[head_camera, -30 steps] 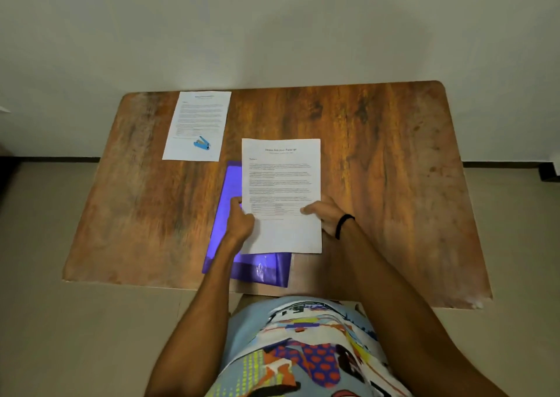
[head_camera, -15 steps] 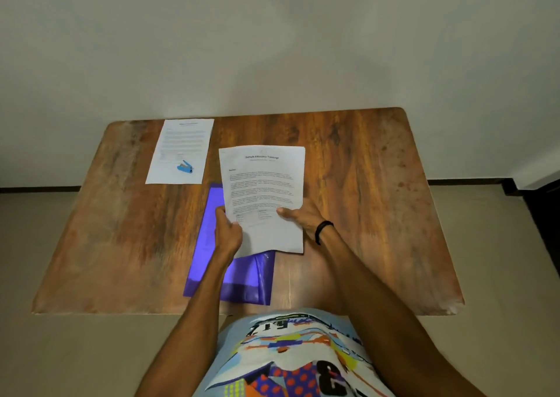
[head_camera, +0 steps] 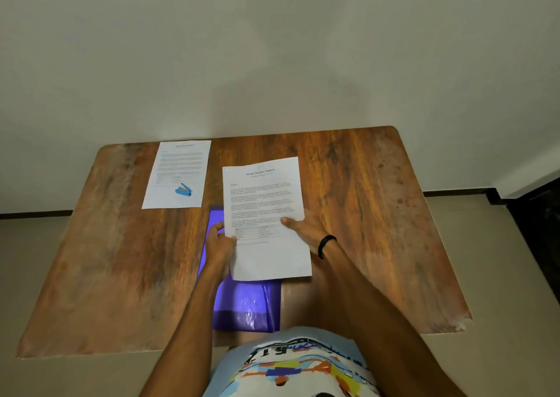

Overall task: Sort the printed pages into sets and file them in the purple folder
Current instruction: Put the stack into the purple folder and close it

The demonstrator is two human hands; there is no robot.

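Observation:
A set of white printed pages [head_camera: 263, 202] is lifted over the purple folder [head_camera: 245, 305], which lies flat near the table's front edge. My left hand [head_camera: 219, 246] grips the pages at their left edge. My right hand [head_camera: 306, 229] holds the right edge, thumb on top and fingers hidden beneath. A second set of printed pages [head_camera: 178, 173] lies flat at the table's back left, with a small blue stapler [head_camera: 183, 190] resting on its lower part.
The wooden table [head_camera: 378, 229] stands against a pale wall [head_camera: 272, 47]. Its right half and left side are bare wood. Tiled floor shows on both sides, and a dark opening sits at the far right.
The pages have tilted slightly, their top leaning to the left, while both hands keep their hold. My head has tipped up, so the table sits lower in view.

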